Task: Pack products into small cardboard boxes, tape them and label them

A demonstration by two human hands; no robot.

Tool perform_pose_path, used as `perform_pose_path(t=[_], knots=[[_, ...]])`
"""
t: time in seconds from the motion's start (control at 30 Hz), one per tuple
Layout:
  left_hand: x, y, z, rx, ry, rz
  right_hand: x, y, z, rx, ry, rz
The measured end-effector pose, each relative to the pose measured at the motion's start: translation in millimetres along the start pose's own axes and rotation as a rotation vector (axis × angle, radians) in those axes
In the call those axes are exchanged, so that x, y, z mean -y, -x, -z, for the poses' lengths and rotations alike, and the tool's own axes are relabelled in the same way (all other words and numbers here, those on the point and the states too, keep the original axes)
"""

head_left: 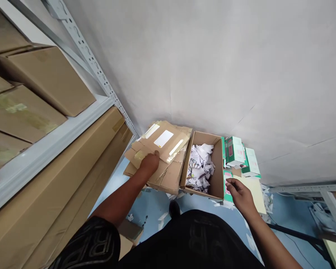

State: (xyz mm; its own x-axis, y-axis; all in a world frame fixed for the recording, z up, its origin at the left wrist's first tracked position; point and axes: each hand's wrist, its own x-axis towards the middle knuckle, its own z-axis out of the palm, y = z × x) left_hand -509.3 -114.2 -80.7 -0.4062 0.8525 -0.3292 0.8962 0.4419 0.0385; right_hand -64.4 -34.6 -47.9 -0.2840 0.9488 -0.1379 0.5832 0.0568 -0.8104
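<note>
My left hand (pixel 150 164) is closed on the near edge of a flattened cardboard piece (pixel 148 140), which bears white labels and clear tape. This piece lies on top of a stack of flattened cardboard (pixel 170 179). Right of the stack, an open cardboard box (pixel 218 164) holds torn white paper scraps (pixel 200 164). My right hand (pixel 240 196) hovers by that box's near right corner, thumb and forefinger drawn together and nothing visible between them. Just beyond its fingertips is a green box with a pink patch (pixel 227 190).
White-and-green boxes (pixel 235 151) stand against the grey wall (pixel 212 67), beside a pale yellow sheet (pixel 253 190). On the left, a metal shelf (pixel 53 138) carries cardboard cartons (pixel 50 78), with long cartons (pixel 58 190) below. Paper scraps litter the blue floor (pixel 154 205).
</note>
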Motion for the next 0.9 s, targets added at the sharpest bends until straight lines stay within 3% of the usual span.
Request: perform_pose_path(t=[0.1,0.17,0.27,0.33,0.43,0.53,0.63,0.77,0.9], knots=[[8.5,6.4,29.4,-0.071,0.003,0.011,-4.9,9.8,3.9,-0.018,0.012,0.014],[18.2,14.0,57.8,-0.177,0.059,0.032,-11.6,15.7,9.6,-0.036,-0.005,0.006],[26.2,34.5,104.6,-0.389,0.207,0.169,-24.5,23.3,22.2,-0.042,-0.051,0.002],[19.7,54.0,131.5,-0.562,0.297,0.222,-35.1,28.2,33.8,-0.025,-0.074,0.009],[-12.0,85.8,158.9,-0.811,0.426,0.194,-56.6,37.5,57.4,-0.010,-0.089,0.037],[-65.0,111.5,173.3,-0.992,0.538,0.087,-87.1,52.3,88.7,-0.009,-0.096,0.035],[-132.0,128.3,179.8,-1.060,0.658,-0.053,-124.6,71.7,126.4,0.011,-0.113,-0.019],[-238.9,143.0,174.8,-1.007,0.833,-0.234,-166.8,97.5,182.0,0.055,-0.252,-0.102],[-362.8,152.7,151.4,-0.850,1.043,-0.420,-178.5,118.7,233.3,0.041,-0.619,-0.209]])
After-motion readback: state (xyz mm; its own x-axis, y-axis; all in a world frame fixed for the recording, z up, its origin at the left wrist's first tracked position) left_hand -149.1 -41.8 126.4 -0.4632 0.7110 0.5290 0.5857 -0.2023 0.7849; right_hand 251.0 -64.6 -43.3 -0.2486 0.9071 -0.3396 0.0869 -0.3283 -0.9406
